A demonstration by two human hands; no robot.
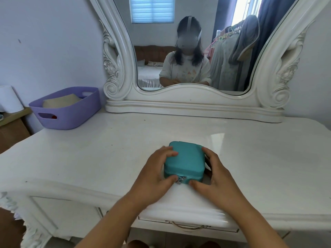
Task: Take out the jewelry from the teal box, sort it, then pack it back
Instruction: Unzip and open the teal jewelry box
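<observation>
**Teal box zipped shut, held between both hands at the front of the dressing table**

The teal box (184, 161) is a small square case with rounded corners and a matte, fabric-like skin. Its zip runs around the side, and the metal zipper pull (180, 181) hangs at the near face. The lid is closed; no jewelry is visible.

The box sits on the white dressing table (89, 158), near the front edge and roughly central. The left hand (155, 174) cups its left side, fingers curled over the top and thumb at the near face beside the pull. The right hand (213, 176) cups the right side likewise, thumb at the near lower corner.

Bare glossy tabletop lies open to left, right and behind the box. A purple plastic basket (66, 108) stands at the far left corner, well apart. The carved white mirror frame (193, 104) spans the rear. A drawer handle (188, 227) shows below the front edge.
</observation>
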